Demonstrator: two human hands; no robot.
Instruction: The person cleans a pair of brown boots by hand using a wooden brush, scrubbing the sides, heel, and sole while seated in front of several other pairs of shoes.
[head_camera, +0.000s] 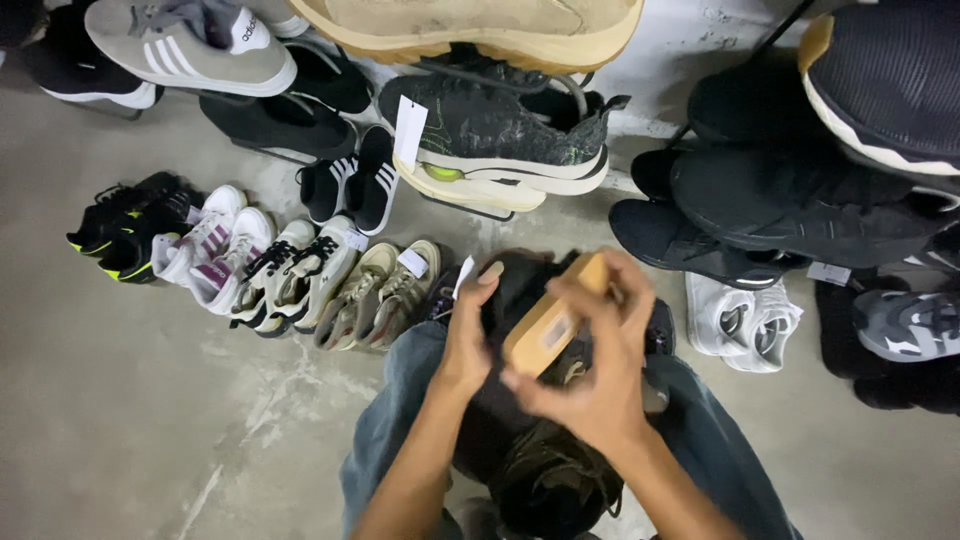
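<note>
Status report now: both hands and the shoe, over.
Left hand grips dark shoe on lap. Right hand holds tan insole at the shoe. Pairs of shoes lined on floor ahead, nothing blocking.

A shoe (520, 320) sits between the fingers of both hands, sole turned up, above the person's lap. The left hand's (468, 335) fingers lie against its left side; the right hand's (600, 370) fingers wrap over its sole from the right. Beyond the fingertips, on the floor (130, 420), a row of paired sneakers (290, 275) runs off to the left. Farther beyond the fingers, a tagged sneaker (500, 145) rests on a rack. Right of the right hand's fingers, a pair of sneakers (745, 320) lies on the floor, with shoes on shelves (800, 200) behind it.
</note>
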